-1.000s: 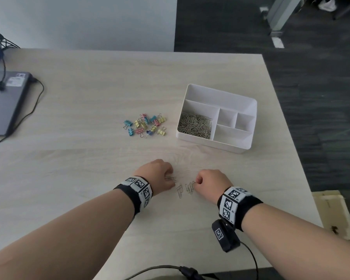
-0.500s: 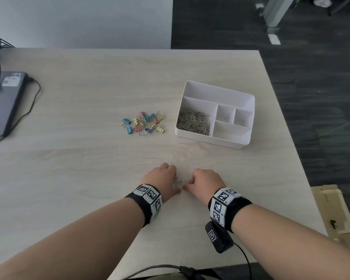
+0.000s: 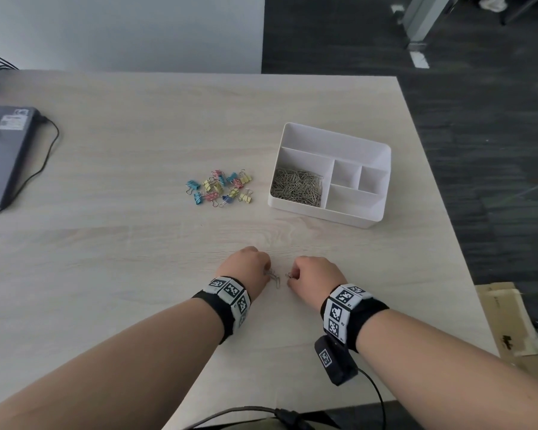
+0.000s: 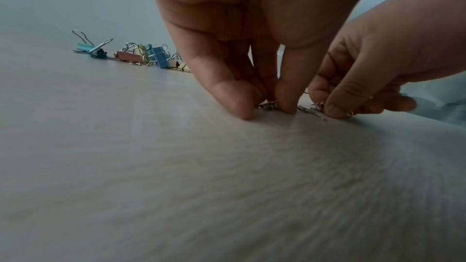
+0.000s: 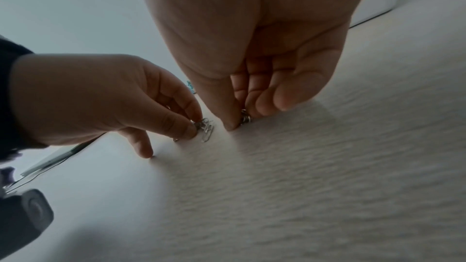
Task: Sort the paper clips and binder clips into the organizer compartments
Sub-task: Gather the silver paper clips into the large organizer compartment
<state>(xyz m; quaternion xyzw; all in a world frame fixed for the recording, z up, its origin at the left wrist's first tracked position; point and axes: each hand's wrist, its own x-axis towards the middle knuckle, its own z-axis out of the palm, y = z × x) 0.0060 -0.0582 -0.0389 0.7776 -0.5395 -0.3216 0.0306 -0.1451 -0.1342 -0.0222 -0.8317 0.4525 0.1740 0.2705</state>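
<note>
- Left hand (image 3: pixel 246 266) rests fingertips-down on the desk (image 3: pixel 106 259) near its front edge, thumb and fingers curled round a small bunch of paper clips (image 3: pixel 273 276); one clip trails out of the bunch and lies flat on the wood.
- Right hand (image 3: pixel 316 277) sits just beside it, well apart from the desk's right edge, thumb and fingers pinching a second small bunch of clips (image 5: pixel 246 119) against the surface.
- Only a narrow gap of bare wood lies between the two hands, with the trailing clip in it, its long axis running roughly from the organizer side toward the front edge.
- White organizer (image 3: pixel 382 156) stands farther back and to the right, toward the desk's right edge; the right hand is the nearer of the two to it.
- Its big front-left compartment already holds a heap of silver paper clips (image 3: pixel 297 187); the other compartments look bare.
- My reading is that the next move carries these last loose clips away from the front edge and rightward, up over the organizer's front wall and into that same compartment.
- Nothing stands on the wood between the hands and the organizer.
- Coloured binder clips (image 3: pixel 219 187) lie in a loose pile left of the organizer, off the path, not yet sorted.
- Grey laptop (image 3: pixel 3 156) with a cable (image 3: pixel 48 144) sits at the left edge, well apart.
- Trailing flat clip may be the hard one to lift from the smooth surface.
</note>
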